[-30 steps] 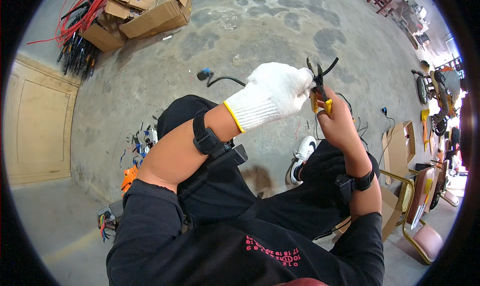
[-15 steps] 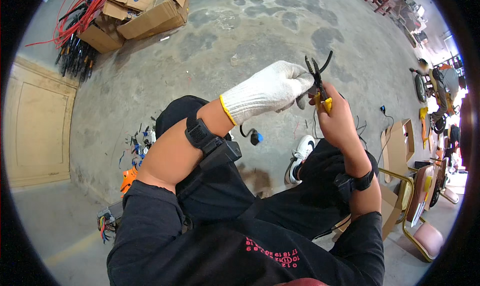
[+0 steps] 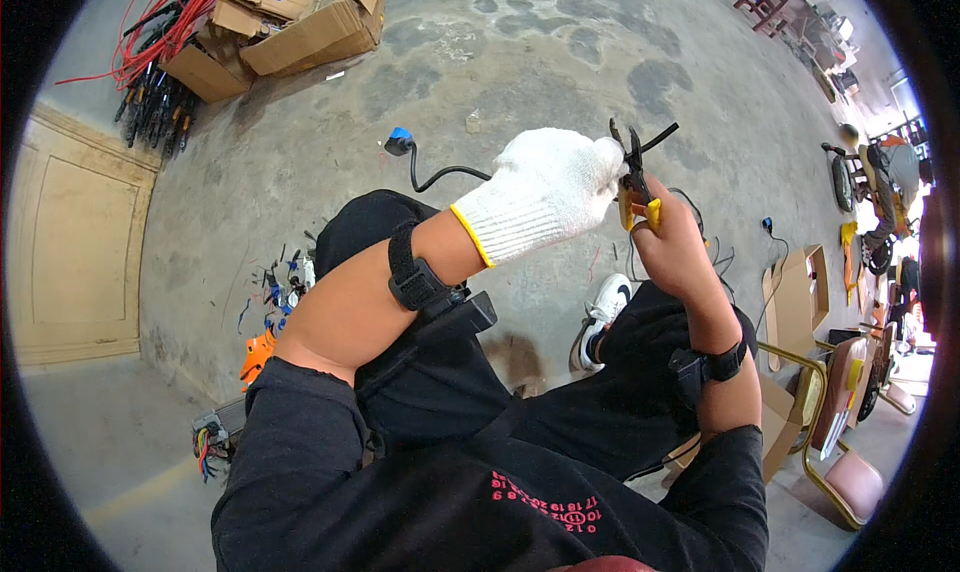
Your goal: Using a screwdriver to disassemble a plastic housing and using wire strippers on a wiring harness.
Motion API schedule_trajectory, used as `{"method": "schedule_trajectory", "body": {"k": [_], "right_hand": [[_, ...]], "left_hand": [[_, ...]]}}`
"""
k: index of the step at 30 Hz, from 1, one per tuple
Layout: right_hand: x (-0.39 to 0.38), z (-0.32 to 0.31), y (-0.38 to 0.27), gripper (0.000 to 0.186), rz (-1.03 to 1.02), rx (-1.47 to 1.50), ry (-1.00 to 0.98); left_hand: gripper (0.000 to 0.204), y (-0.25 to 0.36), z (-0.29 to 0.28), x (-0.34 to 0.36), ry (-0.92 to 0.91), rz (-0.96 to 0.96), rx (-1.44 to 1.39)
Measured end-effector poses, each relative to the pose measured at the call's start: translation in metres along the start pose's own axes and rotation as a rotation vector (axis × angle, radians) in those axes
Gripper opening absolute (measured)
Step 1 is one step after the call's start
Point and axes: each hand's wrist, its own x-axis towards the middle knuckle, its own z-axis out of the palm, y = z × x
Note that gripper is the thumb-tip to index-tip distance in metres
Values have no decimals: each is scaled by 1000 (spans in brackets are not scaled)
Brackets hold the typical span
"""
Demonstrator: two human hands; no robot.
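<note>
My left hand (image 3: 555, 182), in a white knit glove with a yellow cuff, is closed around a black cable (image 3: 450, 175). A blue and black connector (image 3: 400, 140) on that cable sticks out to the left of the glove. The cable's other end juts out to the right, beyond the tool. My bare right hand (image 3: 668, 232) grips pliers (image 3: 633, 177) with black jaws and yellow handles, pointing away from me. Their jaws look parted and meet the cable right beside the glove's fingertips. Whether the cable lies between the jaws I cannot make out.
Cardboard boxes (image 3: 320, 42) and red cables (image 3: 150, 17) lie at the far left. Scraps of wire (image 3: 285, 287) litter the floor by my left knee. To the right are another blue-ended cable (image 3: 768, 224), an open carton (image 3: 800, 292) and a chair (image 3: 850, 472).
My left hand has turned over, and the blue connector has swung from beneath the wrist up to the left of the glove. The cable's right end has tilted lower. The pliers stay near the same place.
</note>
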Motion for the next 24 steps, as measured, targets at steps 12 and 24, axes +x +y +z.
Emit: {"method": "schedule_trajectory", "body": {"k": [12, 24], "right_hand": [[-1, 0, 5, 44, 53, 96, -74], [0, -2, 2, 50, 125, 91, -21]], "left_hand": [[15, 3, 6, -3, 11, 22, 88], [20, -1, 7, 1, 110, -3, -365]]}}
